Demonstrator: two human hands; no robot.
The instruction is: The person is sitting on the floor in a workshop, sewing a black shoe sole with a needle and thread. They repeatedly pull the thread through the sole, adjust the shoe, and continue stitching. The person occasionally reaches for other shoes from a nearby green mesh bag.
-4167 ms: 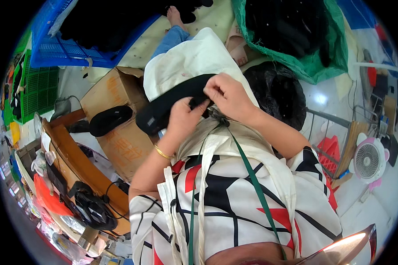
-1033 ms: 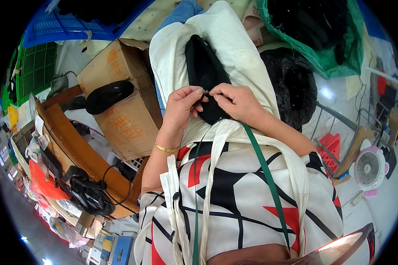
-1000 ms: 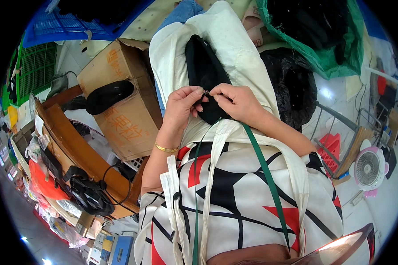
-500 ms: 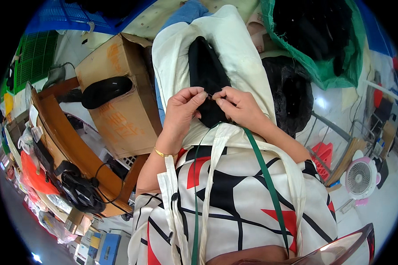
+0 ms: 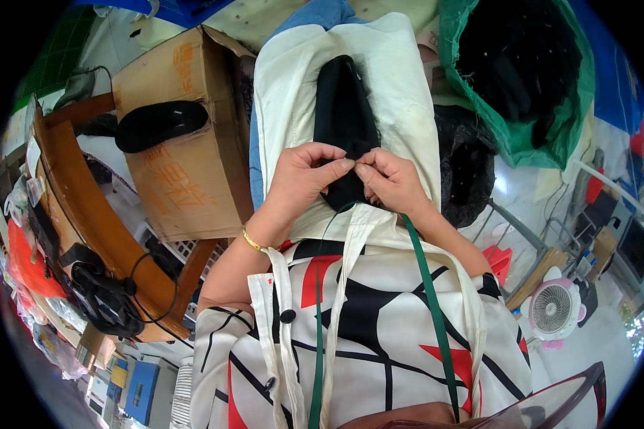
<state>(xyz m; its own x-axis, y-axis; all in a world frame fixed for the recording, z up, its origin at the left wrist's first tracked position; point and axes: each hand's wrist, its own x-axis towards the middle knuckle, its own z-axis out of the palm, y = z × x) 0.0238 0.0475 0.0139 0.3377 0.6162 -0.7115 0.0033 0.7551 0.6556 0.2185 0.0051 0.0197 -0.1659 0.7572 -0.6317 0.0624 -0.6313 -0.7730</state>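
Observation:
A long black fabric shoe [image 5: 342, 93] lies on the pale apron [image 5: 286, 79] over my lap, its far end pointing away from me. My left hand [image 5: 304, 175] is closed in a pinch at the near part of the shoe, thumb and forefinger on a bunched bit of black fabric. Right against it, my right hand [image 5: 393, 182] pinches the same spot, its fingertips touching those of the left. Anything small between the fingertips is hidden. Part of the shoe shows below my hands.
On the left, another black shoe [image 5: 163, 125] rests on a cardboard box [image 5: 186, 179] beside a wooden frame [image 5: 111, 236]. To the right stand a green sack [image 5: 511, 146] of dark pieces, a black bag [image 5: 451, 143] and a small white fan [image 5: 551, 307].
My fingertips have come together over bunched black fabric; before, they were slightly apart with something tiny between them. The view has also shifted a little.

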